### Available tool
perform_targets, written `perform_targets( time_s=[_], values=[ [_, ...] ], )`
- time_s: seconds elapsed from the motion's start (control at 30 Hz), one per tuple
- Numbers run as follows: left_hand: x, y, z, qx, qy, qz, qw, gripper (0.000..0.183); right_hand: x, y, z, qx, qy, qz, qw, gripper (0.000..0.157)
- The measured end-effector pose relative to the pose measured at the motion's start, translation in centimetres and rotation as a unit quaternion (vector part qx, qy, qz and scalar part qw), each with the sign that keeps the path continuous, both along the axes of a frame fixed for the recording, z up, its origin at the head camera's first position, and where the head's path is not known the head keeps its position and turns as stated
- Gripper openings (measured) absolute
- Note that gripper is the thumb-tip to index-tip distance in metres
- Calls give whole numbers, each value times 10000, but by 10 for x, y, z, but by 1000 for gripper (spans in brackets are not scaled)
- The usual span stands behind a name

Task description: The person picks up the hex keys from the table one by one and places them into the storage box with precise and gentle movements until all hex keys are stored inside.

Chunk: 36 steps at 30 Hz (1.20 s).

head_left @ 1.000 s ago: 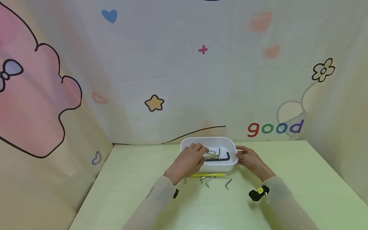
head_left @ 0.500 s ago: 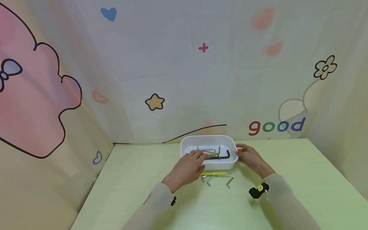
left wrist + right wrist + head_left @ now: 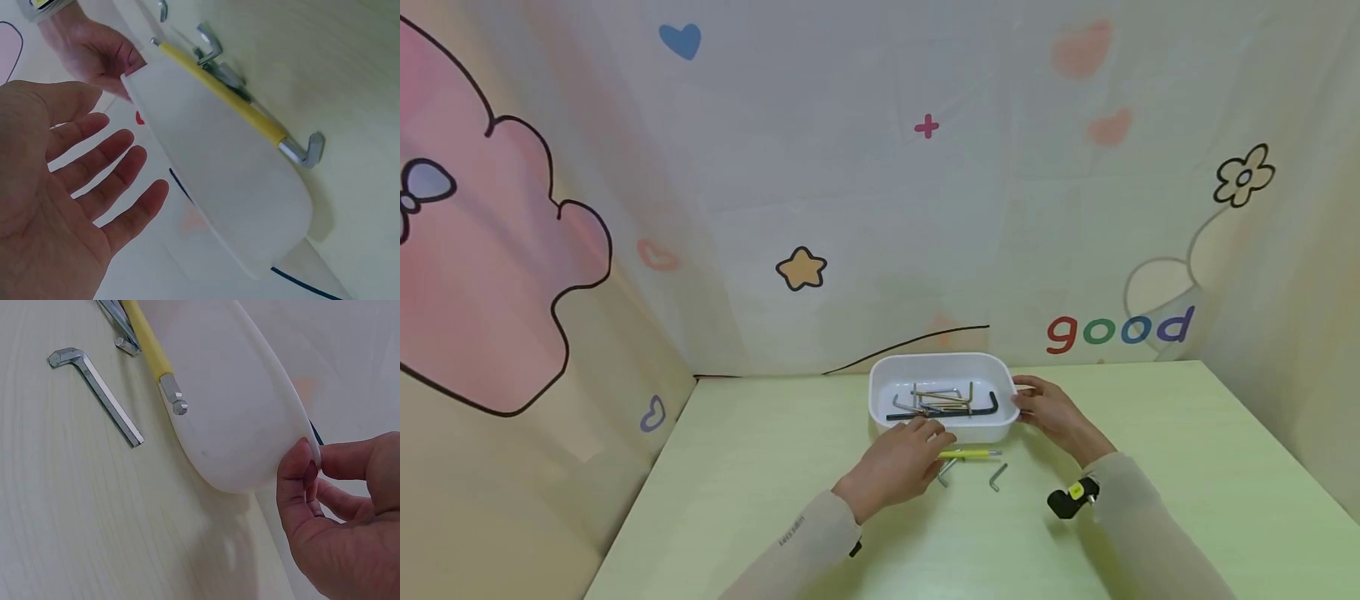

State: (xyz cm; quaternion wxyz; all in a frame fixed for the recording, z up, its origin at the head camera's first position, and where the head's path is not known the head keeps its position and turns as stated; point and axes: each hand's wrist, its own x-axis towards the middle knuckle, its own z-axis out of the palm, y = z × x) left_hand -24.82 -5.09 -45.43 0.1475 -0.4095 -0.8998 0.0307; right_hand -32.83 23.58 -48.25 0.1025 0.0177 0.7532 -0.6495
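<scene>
A white plastic tray (image 3: pixel 985 434) holds several hex keys, among them a long black hex key (image 3: pixel 981 412) and some gold and silver ones. My right hand (image 3: pixel 1052 417) pinches the tray's right end between thumb and fingers; the right wrist view shows the grip on the rim. Just in front of the tray is my left hand (image 3: pixel 898 467), its fingers apart and holding nothing in the left wrist view. It covers part of a yellow-sleeved hex key (image 3: pixel 970 454) in the head view. That key lies along the tray's near side, across smaller silver ones.
On the pale table (image 3: pixel 737 517), a short silver hex key (image 3: pixel 997 477) lies by itself right of the others. A patterned cloth (image 3: pixel 865 208) hangs close behind the tray and along both sides. A black wrist device (image 3: pixel 1073 498) sits by the right sleeve.
My left hand has drawn back from inside the tray to its near side, uncovering the hex keys at the left of it. My right hand stays at the tray's right end.
</scene>
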Motion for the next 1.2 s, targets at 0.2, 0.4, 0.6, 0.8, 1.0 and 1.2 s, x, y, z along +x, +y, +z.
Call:
perform_targets(
  time_s=[0.2,0.4,0.6,0.8,1.0,1.2],
  values=[
    [-1,3,-11,-57,-149,-55,9999,36,-1,1,0,74,46,-26,10000,52],
    [-1,5,-19,-178,-262,47,9995,34,2,1,-1,57,14,11,10000,53],
    [-2,6,-22,-257,-155,57,9995,34,1,0,-2,152,-35,-80,9998,52],
    [-4,6,-27,-339,-121,144,9993,33,2,1,-3,149,21,-75,9999,51],
    [-5,7,-34,-497,-264,305,9979,33,3,0,-2,161,6,-80,9998,51],
    [-7,7,-36,-619,-268,328,9972,35,3,-1,1,116,85,-33,9999,50]
  ],
)
